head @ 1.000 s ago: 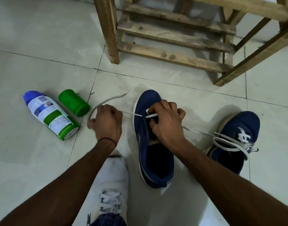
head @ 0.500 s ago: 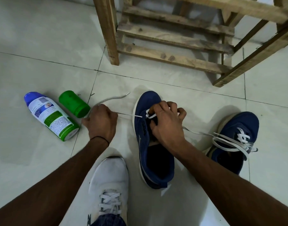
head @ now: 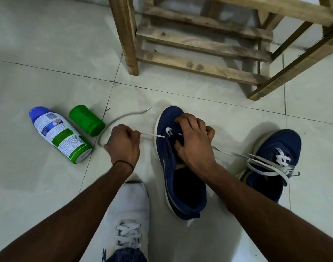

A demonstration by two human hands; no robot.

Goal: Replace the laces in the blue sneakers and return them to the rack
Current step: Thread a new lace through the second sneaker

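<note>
Two blue sneakers on the floor (head: 48, 53) before the rack (head: 199, 42). Left hand (head: 124, 146) fists the lace (head: 150, 135), taut from the centre sneaker (head: 173, 167)'s eyelet. Right hand (head: 194, 140) clamps that shoe's upper, possibly pinching lace too; hidden. Lace is limp and light: grip near the stiff tip. Right sneaker (head: 275, 148) sits loosely laced.

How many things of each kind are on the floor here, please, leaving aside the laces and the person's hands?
Blue sneakers: 2, middle and right
White shoe: 1
Spray can: 1
Green cap: 1
Wooden rack: 1
Total: 6
</note>
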